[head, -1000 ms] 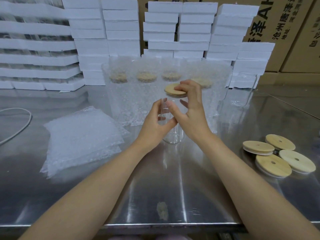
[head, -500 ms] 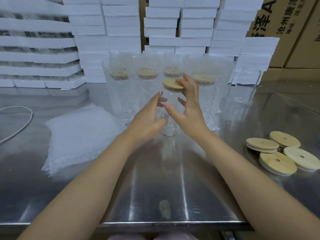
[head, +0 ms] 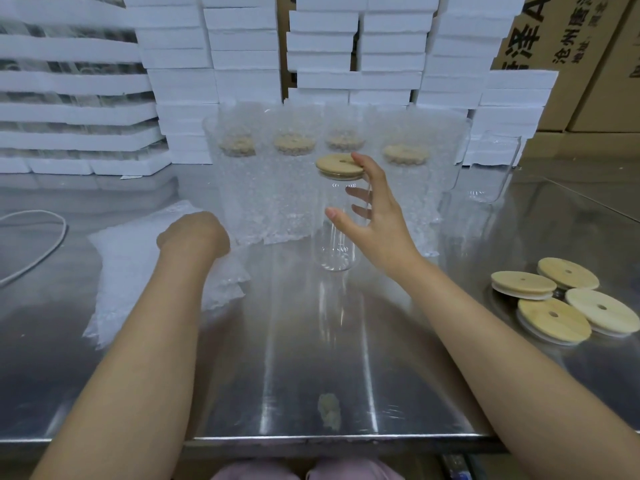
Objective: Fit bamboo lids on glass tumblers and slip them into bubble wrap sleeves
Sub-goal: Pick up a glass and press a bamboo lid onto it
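Bamboo lid (head: 341, 166) now seated on the tumbler (head: 335, 233), upright on the steel table (head: 294, 358). Capping done, sleeving next, I judge. My left hand (head: 194, 233) has gone over to the bubble wrap sleeves (head: 138, 265); its fingers are hidden, so I can't tell the grip. Right hand (head: 379, 216) is splayed loose around the glass, gripping nothing, forefinger at the lid's rim.

Packing workshop: white foam blocks (head: 242, 46) piling high across top of frame, printed cardboard cartons (head: 588, 81) standing at upper right, steel worktable (head: 294, 375) spreading below, wrapped tumblers (head: 294, 188) lining up at centre.
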`<state>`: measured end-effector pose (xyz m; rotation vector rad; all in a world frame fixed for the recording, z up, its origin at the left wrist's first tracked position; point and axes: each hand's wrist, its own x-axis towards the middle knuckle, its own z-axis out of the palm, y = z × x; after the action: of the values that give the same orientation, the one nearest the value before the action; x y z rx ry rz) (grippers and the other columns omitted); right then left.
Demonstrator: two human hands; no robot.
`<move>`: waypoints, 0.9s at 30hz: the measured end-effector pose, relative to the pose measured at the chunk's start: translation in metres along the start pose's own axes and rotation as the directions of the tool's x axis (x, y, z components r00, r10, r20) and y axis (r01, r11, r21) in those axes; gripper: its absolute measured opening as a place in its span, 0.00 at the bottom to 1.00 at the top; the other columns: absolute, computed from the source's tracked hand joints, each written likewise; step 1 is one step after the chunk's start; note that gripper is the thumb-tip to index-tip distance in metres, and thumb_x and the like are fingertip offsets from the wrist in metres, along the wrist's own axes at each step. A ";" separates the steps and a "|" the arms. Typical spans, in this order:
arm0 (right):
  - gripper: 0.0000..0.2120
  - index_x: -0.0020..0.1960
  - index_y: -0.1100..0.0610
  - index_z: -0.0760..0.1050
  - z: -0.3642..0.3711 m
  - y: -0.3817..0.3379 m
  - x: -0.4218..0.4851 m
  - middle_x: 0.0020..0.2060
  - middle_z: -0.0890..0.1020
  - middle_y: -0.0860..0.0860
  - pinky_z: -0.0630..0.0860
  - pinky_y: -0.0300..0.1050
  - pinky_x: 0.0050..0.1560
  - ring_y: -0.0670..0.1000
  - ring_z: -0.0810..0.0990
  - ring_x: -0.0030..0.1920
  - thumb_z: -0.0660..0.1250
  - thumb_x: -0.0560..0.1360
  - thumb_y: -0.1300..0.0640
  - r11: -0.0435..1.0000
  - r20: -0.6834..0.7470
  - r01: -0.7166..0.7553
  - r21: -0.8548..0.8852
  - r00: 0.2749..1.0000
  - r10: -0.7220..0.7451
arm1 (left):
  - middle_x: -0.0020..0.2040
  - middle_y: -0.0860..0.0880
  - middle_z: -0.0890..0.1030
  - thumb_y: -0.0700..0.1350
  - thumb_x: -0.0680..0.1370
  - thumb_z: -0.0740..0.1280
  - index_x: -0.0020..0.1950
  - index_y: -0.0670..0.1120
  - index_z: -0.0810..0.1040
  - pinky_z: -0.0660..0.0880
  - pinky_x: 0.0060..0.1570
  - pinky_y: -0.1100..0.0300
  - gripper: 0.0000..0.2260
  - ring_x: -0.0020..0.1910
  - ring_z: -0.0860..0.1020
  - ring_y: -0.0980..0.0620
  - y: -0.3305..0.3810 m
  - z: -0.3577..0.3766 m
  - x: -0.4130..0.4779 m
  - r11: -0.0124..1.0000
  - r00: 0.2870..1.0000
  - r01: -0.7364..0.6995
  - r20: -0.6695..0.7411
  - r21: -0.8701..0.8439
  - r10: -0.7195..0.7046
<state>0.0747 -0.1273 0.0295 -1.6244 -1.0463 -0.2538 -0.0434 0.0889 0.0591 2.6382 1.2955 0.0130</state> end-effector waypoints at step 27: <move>0.31 0.65 0.48 0.63 -0.008 -0.010 -0.004 0.63 0.68 0.49 0.80 0.41 0.51 0.49 0.74 0.61 0.75 0.68 0.47 0.926 -0.308 0.295 -0.236 0.881 -0.359 | 0.38 0.43 0.73 0.36 0.75 0.63 0.41 0.45 0.74 0.66 0.38 0.57 0.05 0.37 0.71 0.49 0.042 0.014 -0.019 0.826 0.922 -0.380 -0.096 -0.417 0.375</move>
<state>0.0680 -0.1367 0.0365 -1.4813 -1.0393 -0.8579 -0.0211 0.0471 0.0547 2.4493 0.6466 0.3332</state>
